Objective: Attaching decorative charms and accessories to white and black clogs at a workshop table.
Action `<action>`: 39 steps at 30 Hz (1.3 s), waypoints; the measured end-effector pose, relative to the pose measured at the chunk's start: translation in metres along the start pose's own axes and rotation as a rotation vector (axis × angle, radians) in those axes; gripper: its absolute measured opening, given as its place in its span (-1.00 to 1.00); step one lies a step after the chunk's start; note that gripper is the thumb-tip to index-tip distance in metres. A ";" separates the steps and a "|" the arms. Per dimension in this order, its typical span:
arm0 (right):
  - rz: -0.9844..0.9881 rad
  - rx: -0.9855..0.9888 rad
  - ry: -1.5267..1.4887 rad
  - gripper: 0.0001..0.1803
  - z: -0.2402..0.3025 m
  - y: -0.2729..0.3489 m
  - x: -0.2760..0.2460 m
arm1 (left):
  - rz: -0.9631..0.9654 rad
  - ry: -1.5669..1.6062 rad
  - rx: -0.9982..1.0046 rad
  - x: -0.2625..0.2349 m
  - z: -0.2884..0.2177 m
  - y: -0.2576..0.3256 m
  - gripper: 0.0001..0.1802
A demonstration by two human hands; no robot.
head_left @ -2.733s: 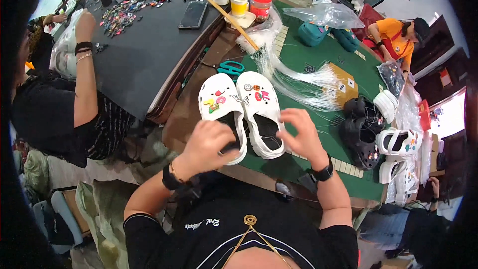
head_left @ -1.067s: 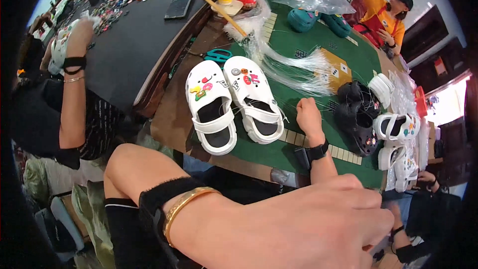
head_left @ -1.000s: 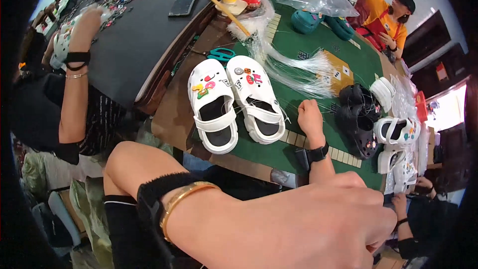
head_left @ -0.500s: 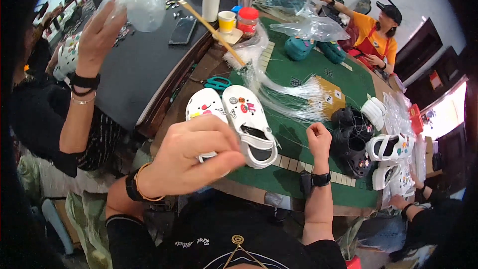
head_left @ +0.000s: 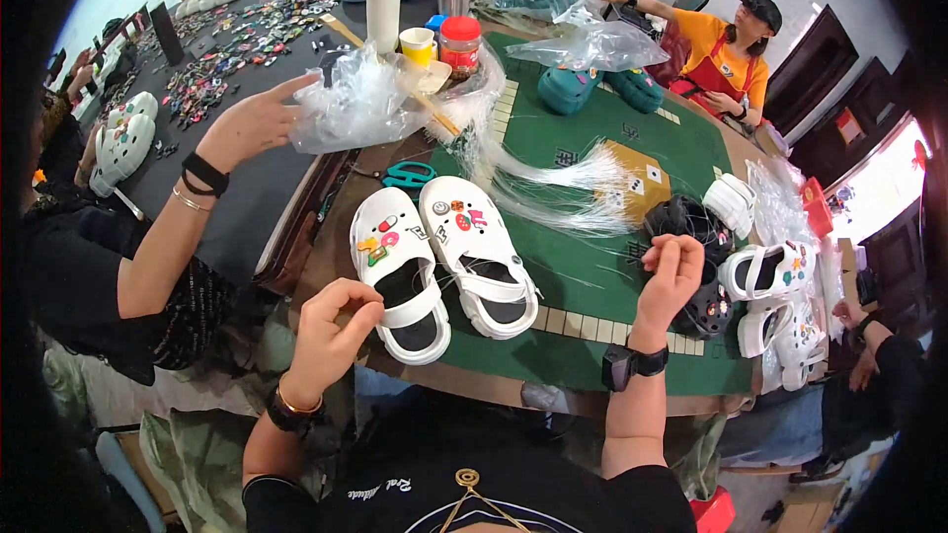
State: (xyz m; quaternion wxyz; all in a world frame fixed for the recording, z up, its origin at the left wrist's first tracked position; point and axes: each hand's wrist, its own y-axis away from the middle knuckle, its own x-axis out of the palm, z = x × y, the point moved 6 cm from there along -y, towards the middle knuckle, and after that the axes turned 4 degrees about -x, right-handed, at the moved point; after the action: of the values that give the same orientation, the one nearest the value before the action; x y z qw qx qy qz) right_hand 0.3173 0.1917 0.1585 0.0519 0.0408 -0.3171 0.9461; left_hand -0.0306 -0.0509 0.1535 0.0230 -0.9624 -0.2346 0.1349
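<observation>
A pair of white clogs with colourful charms, a left clog (head_left: 400,271) and a right clog (head_left: 481,257), lies side by side on the table before me, heel straps toward me. Beside the left clog's heel strap, my left hand (head_left: 331,331) is closed, thumb against fingers. My right hand (head_left: 673,281) is raised near the black clogs (head_left: 703,306), its fingers closed in a pinch. Whatever either hand may hold is too fine to make out. Some thin clear strands show around the right clog's strap. Beyond the clogs lies a bundle of white plastic strands (head_left: 553,188).
Teal-handled scissors (head_left: 408,175) lie behind the clogs. A co-worker's hand (head_left: 259,128) touches a clear plastic bag (head_left: 360,104) at left. A red-lidded jar (head_left: 459,47) and yellow cup (head_left: 417,46) stand beyond. More decorated white clogs (head_left: 775,271) sit at right, teal clogs (head_left: 568,91) farther back.
My left hand has drawn back from over the clogs to beside the left one. My right hand has risen rightward. The co-worker's hand and plastic bag have come down toward the table.
</observation>
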 end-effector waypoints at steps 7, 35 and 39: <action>0.011 -0.214 0.104 -0.94 0.057 0.012 0.007 | -0.069 -0.037 0.061 0.001 -0.001 -0.002 -0.90; 1.078 -0.378 0.140 -0.77 0.053 0.167 0.073 | 0.827 -0.070 0.131 0.065 0.023 0.061 -0.68; 1.050 -0.380 0.134 -0.81 0.049 0.153 0.094 | 0.971 0.069 -0.186 0.055 0.031 0.069 -0.66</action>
State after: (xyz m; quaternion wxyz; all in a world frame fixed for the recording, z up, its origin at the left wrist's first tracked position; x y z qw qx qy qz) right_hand 0.2075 0.0478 0.1164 -0.3997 -0.1926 -0.4559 0.7716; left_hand 0.0390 -0.0876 0.1027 -0.1208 -0.9625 0.2306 0.0767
